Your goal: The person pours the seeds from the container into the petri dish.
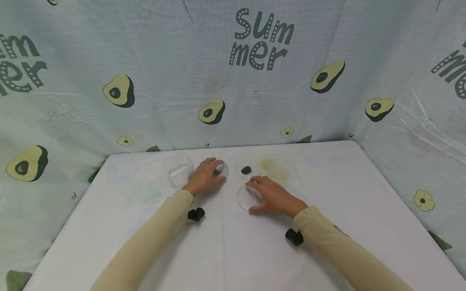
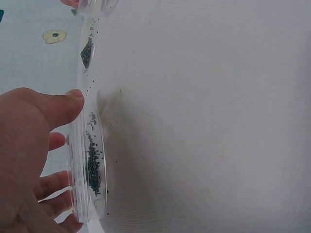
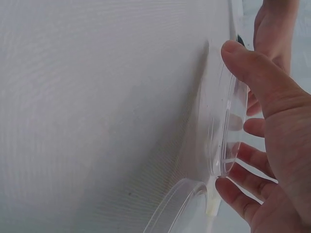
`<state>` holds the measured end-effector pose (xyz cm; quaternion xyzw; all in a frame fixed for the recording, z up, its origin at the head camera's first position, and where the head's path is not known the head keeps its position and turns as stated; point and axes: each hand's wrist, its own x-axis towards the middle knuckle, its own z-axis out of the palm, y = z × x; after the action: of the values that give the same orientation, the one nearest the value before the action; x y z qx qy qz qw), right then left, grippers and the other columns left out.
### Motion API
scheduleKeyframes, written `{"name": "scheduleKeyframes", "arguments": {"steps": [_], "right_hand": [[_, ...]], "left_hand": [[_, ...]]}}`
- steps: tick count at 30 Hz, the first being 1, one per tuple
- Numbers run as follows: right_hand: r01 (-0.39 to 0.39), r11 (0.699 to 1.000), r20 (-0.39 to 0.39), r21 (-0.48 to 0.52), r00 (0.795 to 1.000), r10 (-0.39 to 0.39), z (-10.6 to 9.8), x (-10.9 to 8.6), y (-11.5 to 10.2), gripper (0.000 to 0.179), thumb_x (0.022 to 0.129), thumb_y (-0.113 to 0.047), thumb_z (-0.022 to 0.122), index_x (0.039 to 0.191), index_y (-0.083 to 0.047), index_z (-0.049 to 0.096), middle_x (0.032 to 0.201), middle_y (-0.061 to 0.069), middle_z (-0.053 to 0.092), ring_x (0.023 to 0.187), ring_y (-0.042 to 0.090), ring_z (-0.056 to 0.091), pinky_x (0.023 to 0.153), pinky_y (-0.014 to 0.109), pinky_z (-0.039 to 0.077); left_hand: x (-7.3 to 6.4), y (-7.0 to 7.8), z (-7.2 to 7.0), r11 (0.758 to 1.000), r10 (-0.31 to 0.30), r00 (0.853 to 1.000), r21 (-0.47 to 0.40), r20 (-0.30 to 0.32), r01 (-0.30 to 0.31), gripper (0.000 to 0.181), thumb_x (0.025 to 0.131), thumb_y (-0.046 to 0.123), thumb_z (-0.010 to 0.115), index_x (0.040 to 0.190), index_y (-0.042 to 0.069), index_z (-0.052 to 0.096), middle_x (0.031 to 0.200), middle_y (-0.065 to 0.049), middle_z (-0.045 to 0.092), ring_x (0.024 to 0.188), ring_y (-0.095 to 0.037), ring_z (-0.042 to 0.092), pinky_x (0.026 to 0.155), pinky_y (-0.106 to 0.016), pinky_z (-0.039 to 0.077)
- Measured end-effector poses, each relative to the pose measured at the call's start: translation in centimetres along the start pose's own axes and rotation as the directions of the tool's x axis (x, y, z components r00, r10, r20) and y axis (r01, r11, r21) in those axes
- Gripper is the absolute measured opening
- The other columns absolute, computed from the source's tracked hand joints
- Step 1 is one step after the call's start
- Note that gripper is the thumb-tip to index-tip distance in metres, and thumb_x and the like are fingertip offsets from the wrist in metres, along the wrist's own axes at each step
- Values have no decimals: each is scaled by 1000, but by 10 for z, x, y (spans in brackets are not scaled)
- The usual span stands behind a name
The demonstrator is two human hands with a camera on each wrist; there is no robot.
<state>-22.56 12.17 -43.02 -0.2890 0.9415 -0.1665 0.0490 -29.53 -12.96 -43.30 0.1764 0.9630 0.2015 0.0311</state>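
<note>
My left hand (image 1: 206, 177) spans a clear round petri dish (image 2: 101, 160) with dark granules in it. In the left wrist view its thumb lies at one end of the rim and the fingers curl along the far side. A second clear dish (image 3: 226, 126), with no granules showing in it, is between the thumb and fingers of my right hand (image 1: 271, 196). That dish (image 1: 244, 198) is partly hidden by the hand in the head view. Just beyond it stands another petri dish (image 1: 240, 174) with a small dark heap (image 1: 246, 170) of granules.
Back right on the white table (image 1: 225, 250) is a clear dish (image 1: 285, 163) beside a yellowish patch. A clear container (image 1: 174, 162) with a white strip inside stands left of my left hand. Behind the table hangs a printed cloth (image 1: 164, 60).
</note>
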Motion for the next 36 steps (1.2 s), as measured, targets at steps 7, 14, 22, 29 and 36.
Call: {"name": "scheduleKeyframes", "arguments": {"steps": [7,14,22,29,36], "right_hand": [[18,1000,-52,-7,998,-18,-2,1,2,80,74,-45,81,139,-11,50,144,15,46,135,34,43,111,50,38],[4,1000,-71,-11,997,-5,-3,3,3,79,75,-43,81,139,-11,50,145,16,45,134,35,44,110,49,39],[-39,999,-79,-10,996,38,-4,6,5,77,76,-42,80,140,-11,49,146,13,44,134,32,44,109,47,41],[-101,995,-73,10,992,101,-7,8,5,78,77,-45,79,142,-15,47,150,12,40,138,32,40,111,48,39],[-138,990,-60,22,988,140,-6,13,8,78,77,-45,78,143,-17,46,153,11,37,140,31,37,112,49,37]], "left_hand": [[0,-2,2,999,34,999,3,-24,-34,57,90,37,67,140,14,50,149,-20,40,137,-40,40,111,-55,36],[-3,-1,2,999,34,999,-8,-18,-34,57,90,37,68,139,15,50,148,-19,40,136,-40,41,110,-55,36],[-3,0,3,1000,18,1000,6,-7,-18,56,90,38,67,139,17,50,149,-18,40,137,-39,40,110,-55,36],[-4,-1,3,999,30,1000,18,-10,-29,56,90,37,67,139,18,50,149,-18,40,136,-40,40,109,-55,36],[-3,-2,3,999,32,999,15,-16,-32,54,90,34,68,138,17,51,148,-19,41,135,-40,40,109,-56,36]]}}
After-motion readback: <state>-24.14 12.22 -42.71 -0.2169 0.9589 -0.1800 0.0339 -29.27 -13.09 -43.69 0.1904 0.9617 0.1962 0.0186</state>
